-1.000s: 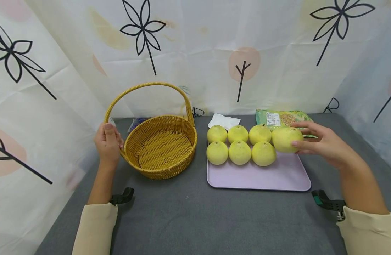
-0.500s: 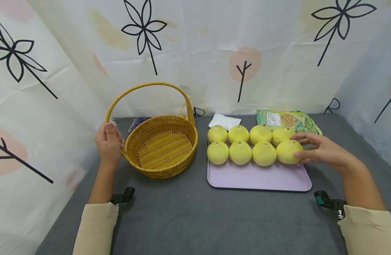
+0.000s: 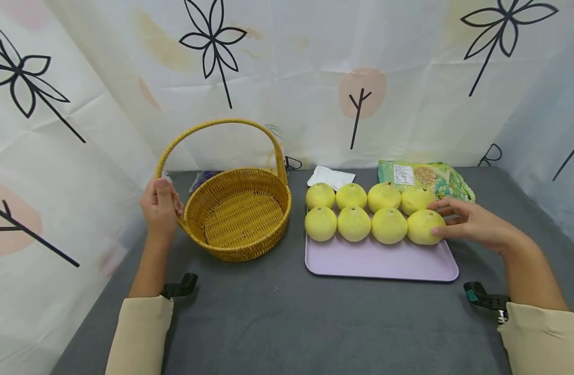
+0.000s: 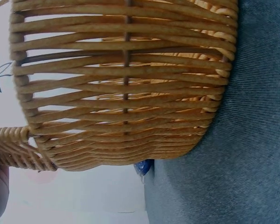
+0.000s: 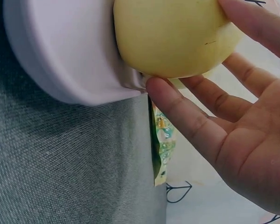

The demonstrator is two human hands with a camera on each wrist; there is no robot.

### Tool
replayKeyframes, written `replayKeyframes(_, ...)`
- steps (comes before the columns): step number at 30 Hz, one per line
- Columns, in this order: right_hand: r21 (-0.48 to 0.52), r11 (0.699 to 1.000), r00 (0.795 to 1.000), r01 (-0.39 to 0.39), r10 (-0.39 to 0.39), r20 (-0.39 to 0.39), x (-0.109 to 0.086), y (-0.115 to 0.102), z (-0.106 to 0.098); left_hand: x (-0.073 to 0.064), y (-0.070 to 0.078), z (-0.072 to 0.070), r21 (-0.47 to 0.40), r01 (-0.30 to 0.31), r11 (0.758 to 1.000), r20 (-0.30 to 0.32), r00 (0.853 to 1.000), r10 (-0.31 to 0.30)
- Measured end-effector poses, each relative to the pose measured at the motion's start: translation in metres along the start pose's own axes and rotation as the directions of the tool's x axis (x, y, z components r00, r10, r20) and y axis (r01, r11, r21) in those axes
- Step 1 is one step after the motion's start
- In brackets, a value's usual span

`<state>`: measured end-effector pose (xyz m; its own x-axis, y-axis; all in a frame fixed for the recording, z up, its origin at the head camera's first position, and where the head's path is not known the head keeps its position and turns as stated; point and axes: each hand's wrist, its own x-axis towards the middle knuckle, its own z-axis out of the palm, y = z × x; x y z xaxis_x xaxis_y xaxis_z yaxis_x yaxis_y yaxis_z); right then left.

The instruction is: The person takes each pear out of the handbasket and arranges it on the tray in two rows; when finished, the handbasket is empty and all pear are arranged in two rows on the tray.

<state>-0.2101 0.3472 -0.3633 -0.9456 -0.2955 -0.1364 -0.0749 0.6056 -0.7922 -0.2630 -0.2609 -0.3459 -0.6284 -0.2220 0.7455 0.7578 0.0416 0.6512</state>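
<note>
My left hand [image 3: 160,208] grips the base of the arched handle of a golden-brown wicker basket [image 3: 242,250], which is tilted toward me with nothing inside. In the left wrist view the woven side of the basket [image 4: 126,93] fills most of the frame. On the lilac tray [image 3: 380,265], several pale yellow grapefruits [image 3: 354,224] sit in two rows. My right hand [image 3: 474,221] holds the rightmost grapefruit of the front row [image 3: 422,227], thumb on its near side and fingers behind. The right wrist view has this grapefruit [image 5: 172,37] resting on the tray between thumb and fingertips.
Behind the tray lie a green printed bag [image 3: 446,179] and a white packet [image 3: 331,177]. A dark blue wrapped item [image 3: 203,179] shows partly behind the basket. Grey cloth [image 3: 277,317] covers the table, and a patterned white curtain [image 3: 287,67] encloses its back and sides.
The right hand has brought its grapefruit forward and down from over the back row into the front row's right end. The left hand and basket have stayed in place.
</note>
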Motion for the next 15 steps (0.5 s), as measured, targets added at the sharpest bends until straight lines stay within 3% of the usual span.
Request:
replayKeyframes(4,-0.026,1.000,1.000,-0.011,0.011,0.002,-0.002,-0.003,0.001,0.002,0.009,-0.004,0.073,0.072,0.995,-0.019,0.997,-0.070)
replayKeyframes(6,-0.045,0.999,1.000,-0.016,0.016,-0.001,-0.002,-0.005,0.000,0.005,0.015,-0.007,0.070,0.089,0.994,-0.034,0.996,-0.087)
replayKeyframes(9,-0.073,0.997,0.999,-0.028,0.026,-0.020,-0.003,-0.012,-0.001,0.009,0.029,-0.006,0.046,0.057,0.997,-0.077,0.996,-0.053)
replayKeyframes(11,-0.101,0.994,0.998,-0.041,0.036,-0.045,-0.004,-0.017,-0.002,0.012,0.043,0.000,0.110,-0.022,0.994,-0.105,0.994,0.034)
replayKeyframes(12,-0.111,0.992,0.997,-0.052,0.045,-0.063,-0.005,-0.020,-0.002,0.013,0.050,0.005,0.167,-0.090,0.982,-0.117,0.987,0.110)
replayKeyframes(13,-0.116,0.991,0.995,-0.064,0.055,-0.082,-0.006,-0.023,-0.002,0.013,0.057,0.011,0.234,-0.169,0.957,-0.122,0.972,0.201)
replayKeyframes(14,-0.123,0.990,0.993,-0.071,0.058,-0.103,-0.006,-0.027,-0.002,0.013,0.064,0.017,0.299,-0.259,0.919,-0.116,0.946,0.304)
replayKeyframes(15,-0.136,0.988,0.990,-0.073,0.056,-0.130,-0.006,-0.030,-0.001,0.012,0.069,0.024,0.357,-0.350,0.866,-0.098,0.908,0.407)
